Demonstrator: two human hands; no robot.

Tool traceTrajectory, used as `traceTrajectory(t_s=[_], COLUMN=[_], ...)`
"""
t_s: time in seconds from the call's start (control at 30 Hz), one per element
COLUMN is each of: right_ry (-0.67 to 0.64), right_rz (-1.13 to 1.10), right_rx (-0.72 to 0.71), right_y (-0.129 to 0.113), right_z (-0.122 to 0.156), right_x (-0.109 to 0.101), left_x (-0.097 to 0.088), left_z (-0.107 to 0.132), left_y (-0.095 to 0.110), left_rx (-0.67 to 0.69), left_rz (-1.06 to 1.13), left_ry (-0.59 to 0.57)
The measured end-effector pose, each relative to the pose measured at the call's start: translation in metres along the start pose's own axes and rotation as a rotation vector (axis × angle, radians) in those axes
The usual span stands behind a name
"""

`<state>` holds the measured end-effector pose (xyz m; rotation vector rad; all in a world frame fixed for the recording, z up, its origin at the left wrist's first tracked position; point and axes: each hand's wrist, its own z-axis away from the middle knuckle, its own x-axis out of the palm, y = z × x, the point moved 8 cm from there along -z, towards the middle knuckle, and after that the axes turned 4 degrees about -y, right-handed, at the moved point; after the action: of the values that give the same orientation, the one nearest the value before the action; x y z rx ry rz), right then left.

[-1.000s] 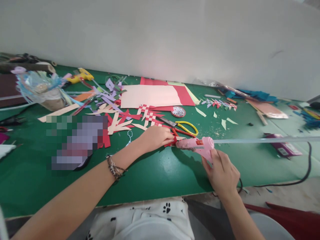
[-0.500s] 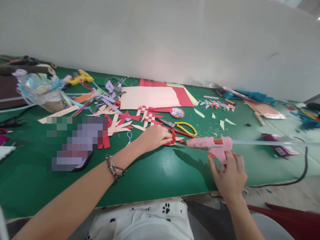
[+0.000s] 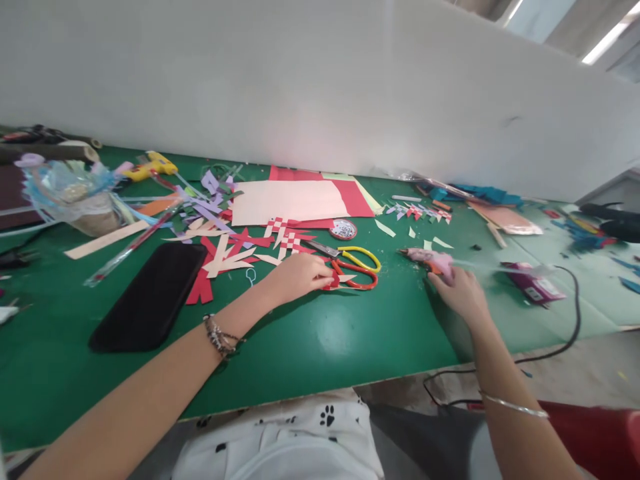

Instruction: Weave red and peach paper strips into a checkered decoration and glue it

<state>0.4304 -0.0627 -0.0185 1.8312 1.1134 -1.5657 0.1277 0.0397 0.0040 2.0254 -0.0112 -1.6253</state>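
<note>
At the left, the phone (image 3: 150, 300) lies dark on the green table (image 3: 330, 347), near the left forearm, which wears a dark bracelet (image 3: 219, 337). A yellow glue gun (image 3: 153, 165) lies farther back. Red and cream strips (image 3: 225, 257) are scattered between the phone and the checked pieces (image 3: 287, 237), with a cream sheet (image 3: 285, 202) behind.

The paper piece (image 3: 336, 280), red and cream, sits at the tips of the left hand (image 3: 299, 275), its pointed ends sticking out to the right. The scissors (image 3: 345, 251) lie just beyond, and the piece's ends overlap their orange loop in this view. Thumb and fingers are closed in a narrow pinch on the red part; the hand is low over the table, back upward, the forearm slanting in from the lower left.

Farther right, the pink glue gun (image 3: 429, 256) is in the right hand (image 3: 463, 293), fingers wrapped about its handle, nozzle to the left. Whether it rests on the table I cannot tell. The forearm, with a bangle (image 3: 515, 405), comes up from the lower right. Half a second ago the nozzle was close by the paper piece; now the gun is well apart from it, while the left hand keeps its pinch. A purple box (image 3: 535, 283) lies to the right.
</note>
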Motion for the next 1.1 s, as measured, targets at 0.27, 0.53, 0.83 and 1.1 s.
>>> traceTrajectory(t_s=[0.27, 0.53, 0.83, 1.1], right_ry=[0.054, -0.268, -0.318, -0.357], right_rz=[-0.49, -0.32, -0.358, -0.398], right_rx=[-0.55, -1.094, -1.064, -0.916], right_y=[-0.153, -0.334, -0.307, -0.235], right_z=[0.12, 0.225, 0.209, 0.168], right_x=[-0.074, -0.016, -0.008, -0.009], left_x=[-0.002, 0.0, -0.001, -0.001], left_z=[-0.005, -0.008, -0.008, -0.007], left_y=[-0.009, -0.018, -0.021, -0.021], left_rx=[0.01, -0.003, -0.01, 0.007], left_rz=[0.127, 0.206, 0.285, 0.22], left_ry=[-0.043, -0.094, -0.082, -0.039])
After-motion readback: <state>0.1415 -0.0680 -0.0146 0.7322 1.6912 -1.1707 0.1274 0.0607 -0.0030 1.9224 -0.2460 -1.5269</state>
